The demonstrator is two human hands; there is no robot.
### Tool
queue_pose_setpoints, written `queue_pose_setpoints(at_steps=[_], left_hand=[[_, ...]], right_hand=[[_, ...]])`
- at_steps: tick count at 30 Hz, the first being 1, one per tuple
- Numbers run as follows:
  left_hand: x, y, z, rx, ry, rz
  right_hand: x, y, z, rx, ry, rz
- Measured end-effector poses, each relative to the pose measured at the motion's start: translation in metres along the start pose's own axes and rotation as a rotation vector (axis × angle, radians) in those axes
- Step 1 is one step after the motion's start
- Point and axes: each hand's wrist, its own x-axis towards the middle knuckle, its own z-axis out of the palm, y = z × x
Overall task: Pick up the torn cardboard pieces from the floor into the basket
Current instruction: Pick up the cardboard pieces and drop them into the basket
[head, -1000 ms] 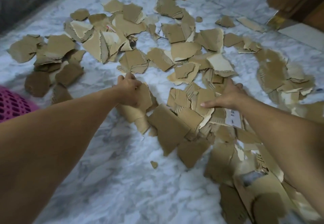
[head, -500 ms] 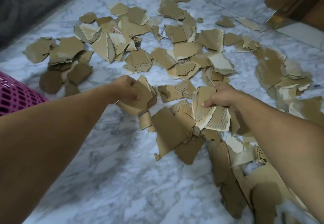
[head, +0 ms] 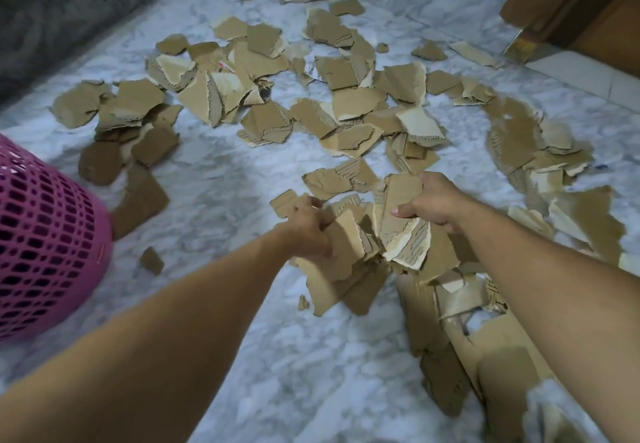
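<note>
A bundle of torn cardboard pieces (head: 349, 255) is gripped between both hands, raised off the marble floor (head: 242, 356) to the right of the pink basket (head: 52, 234). The left hand (head: 308, 231) is seen with its fingers curled around the left side of the bundle, several brown pieces being clamped against the palm. The right hand (head: 429, 200) is closed around the upper right of the same bundle, the thumb being pressed across a tall brown piece and the other fingers wrapped behind it; a pale-faced torn piece (head: 408, 245) is held beneath that hand. The lower pieces of the bundle are seen hanging down below both hands.

The pink basket is placed at the left edge of the view, its latticed wall alone being visible; its inside cannot be seen. A small scrap (head: 151, 260) is found lying just to the right of the basket, and a larger dark piece (head: 138, 200) is seen near its upper right side. Many more loose cardboard pieces (head: 339, 103) are scattered across the floor farther from the basket, beyond the hands, and a further heap (head: 485, 356) is spread on the floor under the right forearm, well apart from the basket. A wooden door frame (head: 571, 2) is seen at the far right corner, farthest from the basket.
</note>
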Motion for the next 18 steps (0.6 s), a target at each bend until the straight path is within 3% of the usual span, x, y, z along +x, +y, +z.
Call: queue_pose_setpoints(at_steps=[2, 10, 18], left_hand=[[-0.002, 0.002, 0.009, -0.083, 0.006, 0.008], [-0.019, 0.004, -0.016, -0.034, -0.062, -0.004], [-0.064, 0.015, -0.099, 0.007, 0.092, -0.012]], right_hand=[[0.0, 0.004, 0.004, 0.041, 0.016, 0.001], [-0.005, -0.007, -0.005, 0.151, 0.043, -0.05], [-0.041, -0.079, -0.022, 0.123, 0.055, -0.135]])
